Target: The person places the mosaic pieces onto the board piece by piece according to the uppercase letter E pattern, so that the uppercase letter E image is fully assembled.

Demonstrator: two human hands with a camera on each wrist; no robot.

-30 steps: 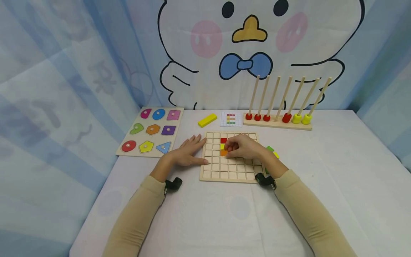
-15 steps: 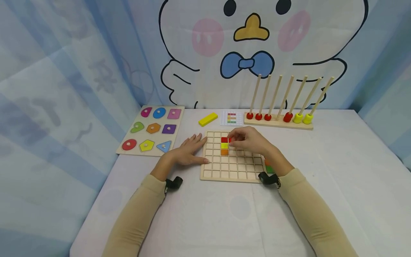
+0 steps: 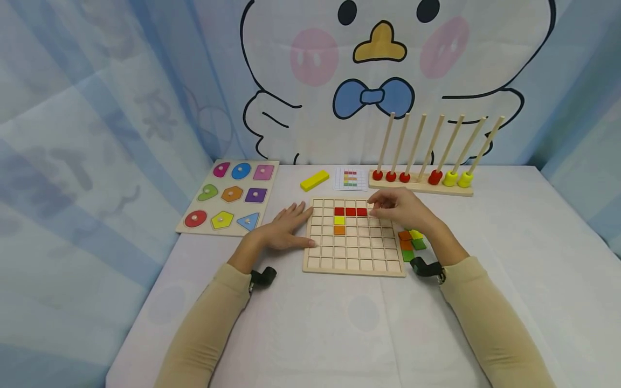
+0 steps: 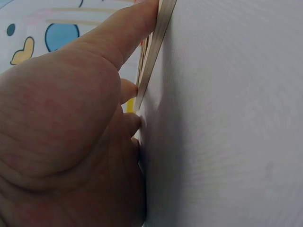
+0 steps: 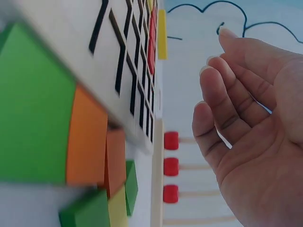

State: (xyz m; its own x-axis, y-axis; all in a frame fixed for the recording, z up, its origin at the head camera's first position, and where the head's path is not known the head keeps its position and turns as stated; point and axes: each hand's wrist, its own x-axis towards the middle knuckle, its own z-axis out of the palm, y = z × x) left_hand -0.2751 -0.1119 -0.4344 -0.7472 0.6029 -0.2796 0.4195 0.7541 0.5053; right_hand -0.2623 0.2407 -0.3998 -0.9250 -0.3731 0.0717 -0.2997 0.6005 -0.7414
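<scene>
A wooden grid board (image 3: pixel 353 264) lies mid-table, with three red square tiles (image 3: pixel 350 212) in a row near its top. Below the leftmost red one are a yellow tile (image 3: pixel 339 220) and an orange tile (image 3: pixel 339 230). My left hand (image 3: pixel 286 229) rests spread on the table, thumb and a fingertip at the board's left edge; the left wrist view shows the thumb against the wooden side. Over the board's upper right hovers my right hand (image 3: pixel 400 207), fingers loosely bent, nothing between them in the right wrist view. Loose green, orange and yellow tiles (image 3: pixel 406 245) lie at the board's right side.
Behind the board are a yellow block (image 3: pixel 314 180) and a card with a coloured grid pattern (image 3: pixel 350 179). A peg stand (image 3: pixel 419 186) with red and yellow beads stands at the back right, its tall rods upright. A shape puzzle board (image 3: pixel 228 210) lies to the left.
My right hand has moved right and a little up across the board, uncovering the row of red tiles and the loose tiles beside it. The left hand stays in place.
</scene>
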